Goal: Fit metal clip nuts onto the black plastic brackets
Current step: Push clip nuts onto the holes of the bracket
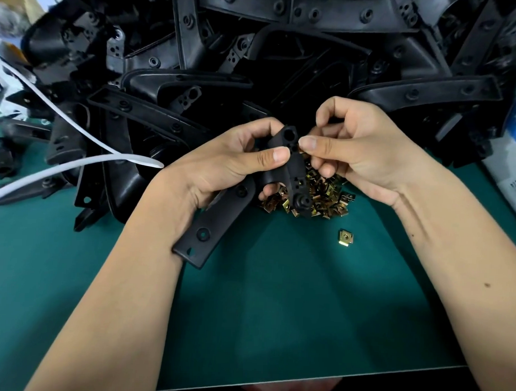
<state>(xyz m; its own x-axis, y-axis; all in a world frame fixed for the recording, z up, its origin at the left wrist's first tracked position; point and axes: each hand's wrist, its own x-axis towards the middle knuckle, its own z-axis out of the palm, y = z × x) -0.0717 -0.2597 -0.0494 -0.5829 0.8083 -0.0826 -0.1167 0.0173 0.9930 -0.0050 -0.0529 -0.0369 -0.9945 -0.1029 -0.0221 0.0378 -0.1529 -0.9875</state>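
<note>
Forearms nearest us; left hand (pixel 223 162) grips the black plastic bracket (pixel 293 164), long axis running lower-left to upper-right. Right hand (pixel 352 149), just right of its upper end, pinches a clip nut (pixel 301 151) touching that edge, above the nut pile (pixel 324 194) on the desk (pixel 276 313).

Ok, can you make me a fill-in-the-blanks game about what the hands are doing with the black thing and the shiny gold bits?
1. The left hand grips a ____ plastic bracket.
2. The right hand pinches a small clip nut against the bracket's ____ end.
3. The heap of clip nuts lies on a ____ mat.
4. One lone clip nut sits apart, on the heap's ____ side.

Missing words: black; upper; green; near
</note>
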